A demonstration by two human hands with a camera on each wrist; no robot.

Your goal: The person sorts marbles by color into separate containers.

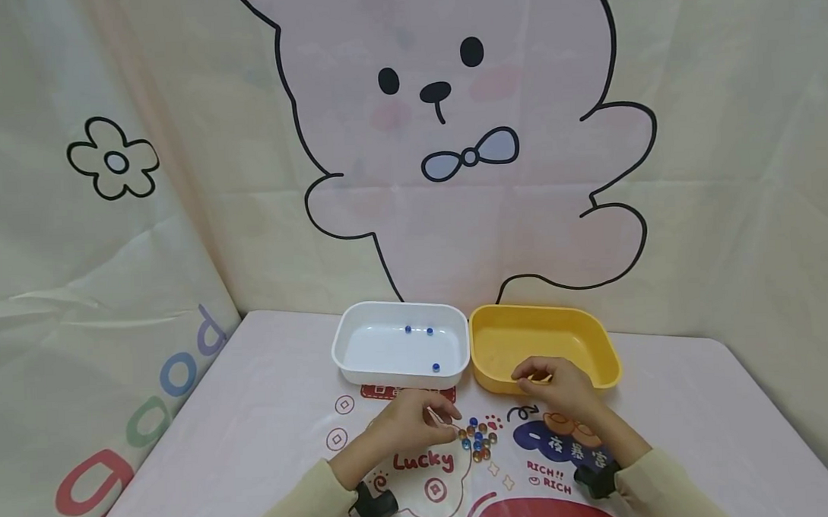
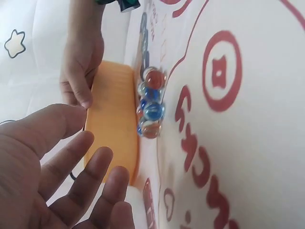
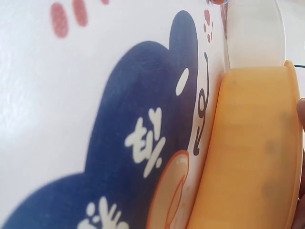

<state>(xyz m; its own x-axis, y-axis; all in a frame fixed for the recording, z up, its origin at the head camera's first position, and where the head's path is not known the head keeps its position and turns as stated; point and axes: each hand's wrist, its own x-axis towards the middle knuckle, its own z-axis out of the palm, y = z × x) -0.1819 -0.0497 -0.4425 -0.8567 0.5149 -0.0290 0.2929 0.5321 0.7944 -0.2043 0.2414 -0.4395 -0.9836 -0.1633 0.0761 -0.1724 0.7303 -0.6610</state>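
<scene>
A cluster of glass marbles, some blue and some amber-brown, lies on the printed tablecloth. My left hand is just left of them, its fingers spread and loosely bent with nothing between them in the left wrist view. Over the front rim of the yellow tray is my right hand, thumb and fingers bent toward each other. Whether a marble is between those fingertips is hidden; the right wrist view catches only bits of the fingers at its edge. Three blue marbles lie apart in the white tray.
The two trays stand side by side at the back of the table, before a hanging cloth with a cartoon bear. Each wrist wears a dark strap. Red lettering and drawings cover the tablecloth around the marbles.
</scene>
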